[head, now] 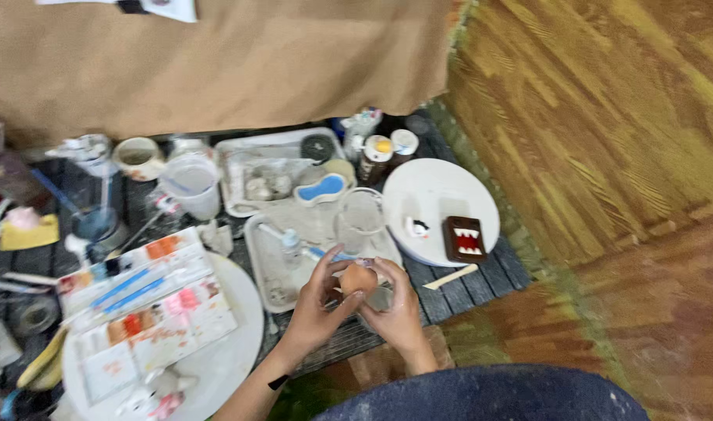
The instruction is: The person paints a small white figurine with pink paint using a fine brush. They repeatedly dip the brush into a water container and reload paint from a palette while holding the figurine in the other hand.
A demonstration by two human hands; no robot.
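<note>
Orange-tan and rounded, a small clay ball (358, 278) sits between both hands, held just above the near edge of a dark slatted mat (489, 269) on the floor. The left hand (319, 304) curls around the ball from the left, thumb and fingertips pressed against it; the right hand (398, 306) cups it from the right and below, fingers closed on its side. Both hands grip the one ball together.

Just behind the hands lies a pale rectangular tray (272, 269) carrying a small dropper bottle (292, 243) and a clear glass cup (360, 217). Right of the tray rests a round white plate (434, 191) bearing a brown square figure with a toothed red mouth (464, 238) and a tiny white piece (417, 228). A flat wooden stick (451, 276) lies at the plate's near edge.

Left of the hands, a paint palette box (150, 300) stained orange, pink and red lies on a second round white plate (232, 351). Further back stand a clear plastic measuring cup (191, 185), a ceramic mug (137, 157), another tray (240, 156) with a blue-filled dish (322, 188), and small jars (388, 152). Brown paper (216, 62) covers the surface beyond. Wood-patterned flooring (606, 140) spreads to the right, and the person's dark blue trouser leg (489, 398) fills the bottom edge.
</note>
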